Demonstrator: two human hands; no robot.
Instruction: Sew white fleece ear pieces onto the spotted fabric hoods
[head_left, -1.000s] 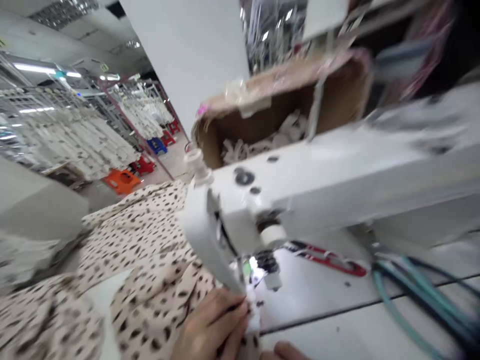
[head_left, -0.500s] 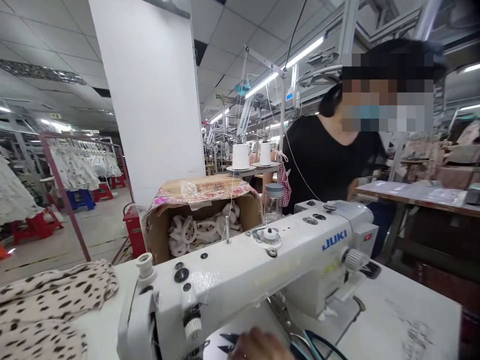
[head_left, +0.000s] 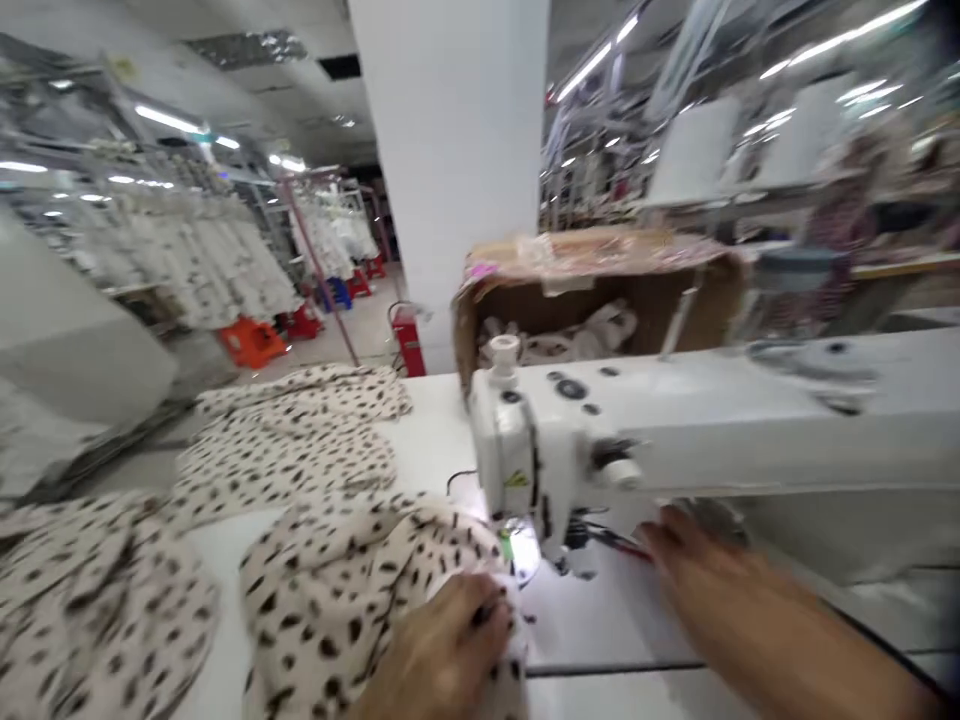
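white pillar | bright strip lights | orange stool at left | pale floor

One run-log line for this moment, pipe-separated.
left hand: on spotted fabric | right hand: at red tool, grip unclear | box: behind sewing machine

At twelve o'clock from your right hand, the sewing-machine arm blocks you; the machine bed gives passage toward eight.

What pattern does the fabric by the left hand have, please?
Dark spots on pale beige fabric; it shows best in the head view.
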